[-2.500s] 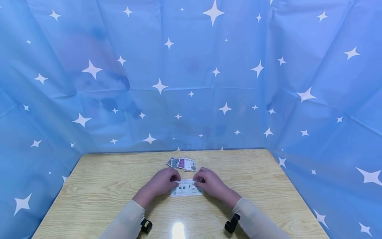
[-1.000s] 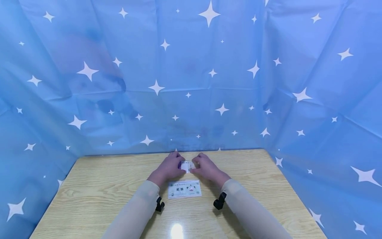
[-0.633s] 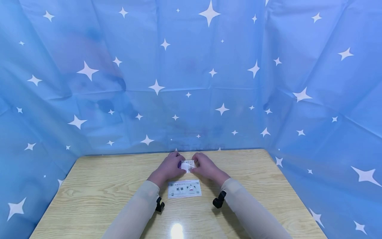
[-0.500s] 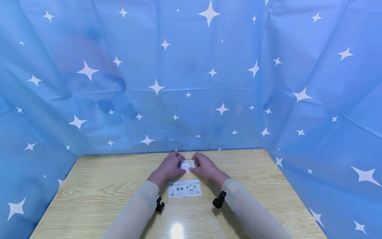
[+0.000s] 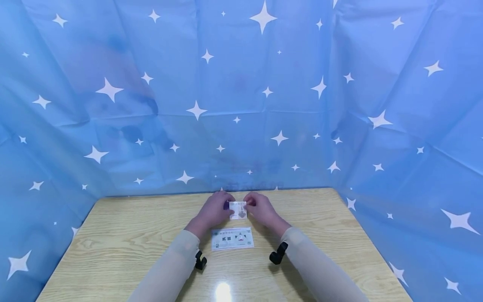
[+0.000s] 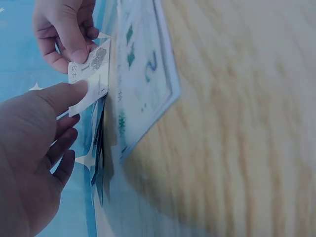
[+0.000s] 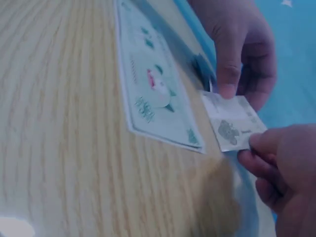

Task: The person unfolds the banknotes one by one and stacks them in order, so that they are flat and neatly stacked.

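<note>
A small folded play banknote with a grey printed figure is held between my two hands near the back of the table. My left hand pinches its left side, thumb on top. My right hand pinches the opposite side, also with the thumb above, as the right wrist view shows. Closer to me a larger play banknote printed with a 2 lies flat. Other dark folded notes sit under and beside the held one in the left wrist view; my left hand mostly hides them in the head view.
The wooden table ends at a blue curtain with white stars, close behind my hands. Bright glare shows on the tabletop toward me. Each wrist carries a small black camera mount.
Both hands have left the larger banknote and moved back to the folded notes. Just now the small folded note has come up slightly, and more of its face shows between my fingers.
</note>
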A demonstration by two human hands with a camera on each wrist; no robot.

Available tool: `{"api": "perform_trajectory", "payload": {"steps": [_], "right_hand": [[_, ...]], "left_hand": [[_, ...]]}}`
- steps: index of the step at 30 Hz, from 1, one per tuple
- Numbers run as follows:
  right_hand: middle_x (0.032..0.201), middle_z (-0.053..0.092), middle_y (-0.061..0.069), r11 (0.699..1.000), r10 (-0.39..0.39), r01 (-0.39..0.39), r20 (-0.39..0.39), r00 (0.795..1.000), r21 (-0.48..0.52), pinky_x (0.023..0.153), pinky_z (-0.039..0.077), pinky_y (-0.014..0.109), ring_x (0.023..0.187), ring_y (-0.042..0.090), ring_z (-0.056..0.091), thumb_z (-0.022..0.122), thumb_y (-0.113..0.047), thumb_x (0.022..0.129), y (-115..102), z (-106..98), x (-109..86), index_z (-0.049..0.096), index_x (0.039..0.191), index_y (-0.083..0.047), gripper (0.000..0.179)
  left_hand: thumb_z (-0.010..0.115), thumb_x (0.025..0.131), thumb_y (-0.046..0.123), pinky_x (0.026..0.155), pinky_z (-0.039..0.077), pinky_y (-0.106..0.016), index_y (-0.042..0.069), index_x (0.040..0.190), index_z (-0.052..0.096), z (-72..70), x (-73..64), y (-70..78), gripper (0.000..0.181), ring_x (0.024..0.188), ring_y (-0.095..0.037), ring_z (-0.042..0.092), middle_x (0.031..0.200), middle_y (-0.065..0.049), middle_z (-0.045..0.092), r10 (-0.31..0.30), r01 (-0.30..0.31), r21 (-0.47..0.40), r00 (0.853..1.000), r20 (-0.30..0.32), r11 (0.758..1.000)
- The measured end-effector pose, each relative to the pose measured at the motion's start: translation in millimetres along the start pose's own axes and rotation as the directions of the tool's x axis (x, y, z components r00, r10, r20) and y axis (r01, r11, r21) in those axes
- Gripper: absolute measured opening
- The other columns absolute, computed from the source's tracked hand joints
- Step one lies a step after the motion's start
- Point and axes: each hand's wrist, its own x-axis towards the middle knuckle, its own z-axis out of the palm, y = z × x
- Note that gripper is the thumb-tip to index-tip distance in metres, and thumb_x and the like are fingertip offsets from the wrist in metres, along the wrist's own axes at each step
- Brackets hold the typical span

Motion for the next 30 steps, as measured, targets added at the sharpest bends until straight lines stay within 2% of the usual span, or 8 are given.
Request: {"api": "perform_trajectory", "payload": {"steps": [4, 8, 13, 18, 24, 30], "right_hand": [[0.1, 0.069, 0.004, 0.994, 0.023, -0.022, -0.012, 1.0, 0.103, 0.081, 0.058, 0.036, 0.091, 0.021, 0.066, 0.077, -0.001, 0.1, -2, -3, -1.0, 0.073, 0.112, -0.01, 0.015], [0.101, 0.07, 0.003, 0.989, 0.047, -0.044, -0.014, 0.999, 0.143, 0.082, 0.058, 0.035, 0.094, 0.021, 0.067, 0.078, -0.004, 0.101, -4, -6, -2.0, 0.074, 0.112, -0.013, 0.015], [0.101, 0.071, 0.004, 0.983, 0.028, -0.026, -0.011, 1.0, 0.183, 0.081, 0.058, 0.034, 0.093, 0.023, 0.067, 0.079, -0.005, 0.101, -7, -9, -4.5, 0.074, 0.113, -0.011, 0.015], [0.098, 0.072, 0.004, 0.978, -0.001, 0.002, -0.008, 1.0, 0.209, 0.078, 0.057, 0.03, 0.09, 0.022, 0.067, 0.08, -0.004, 0.1, -13, -9, -10.6, 0.074, 0.113, -0.01, 0.016], [0.098, 0.071, 0.007, 0.974, -0.027, 0.026, 0.001, 1.0, 0.227, 0.075, 0.055, 0.026, 0.088, 0.019, 0.066, 0.08, -0.003, 0.101, -23, -10, -19.5, 0.073, 0.114, -0.005, 0.015], [0.099, 0.071, 0.009, 0.968, -0.034, 0.027, 0.022, 0.999, 0.25, 0.075, 0.057, 0.029, 0.09, 0.024, 0.068, 0.078, -0.002, 0.102, -28, -11, -30.0, 0.073, 0.115, -0.005, 0.014]], "left_hand": [[0.082, 0.101, 0.015, 0.101, 0.056, -0.044, 0.012, 0.129, 0.076, -4.2, -0.7, 1.5, 0.028, 0.112, -0.023, 0.067, 0.119, -0.002, 0.073, -0.026, 0.023, -0.103, 0.999, -0.028, 0.994], [0.077, 0.105, 0.012, 0.09, 0.057, -0.039, 0.014, 0.127, 0.077, -8.3, -3.4, 5.0, 0.022, 0.098, -0.015, 0.066, 0.108, 0.004, 0.07, -0.066, 0.055, -0.193, 0.996, -0.052, 0.98], [0.074, 0.107, 0.011, 0.083, 0.06, -0.033, 0.015, 0.124, 0.077, -11.0, -8.2, 7.6, 0.018, 0.096, -0.013, 0.066, 0.107, 0.005, 0.07, -0.093, 0.067, -0.291, 0.993, -0.077, 0.954], [0.074, 0.107, 0.009, 0.079, 0.06, -0.035, 0.017, 0.122, 0.079, -12.7, -14.8, 6.6, 0.018, 0.091, -0.016, 0.067, 0.106, 0.005, 0.073, -0.094, 0.054, -0.419, 0.993, -0.075, 0.906], [0.075, 0.106, 0.009, 0.078, 0.058, -0.035, 0.018, 0.118, 0.079, -16.7, -23.0, 7.9, 0.016, 0.09, -0.016, 0.066, 0.102, 0.005, 0.074, -0.093, 0.048, -0.464, 0.993, -0.074, 0.885], [0.075, 0.107, 0.011, 0.075, 0.058, -0.034, 0.019, 0.118, 0.08, -18.2, -32.6, 10.0, 0.015, 0.088, -0.018, 0.067, 0.098, 0.005, 0.073, -0.094, 0.061, -0.503, 0.995, -0.041, 0.862]]}}
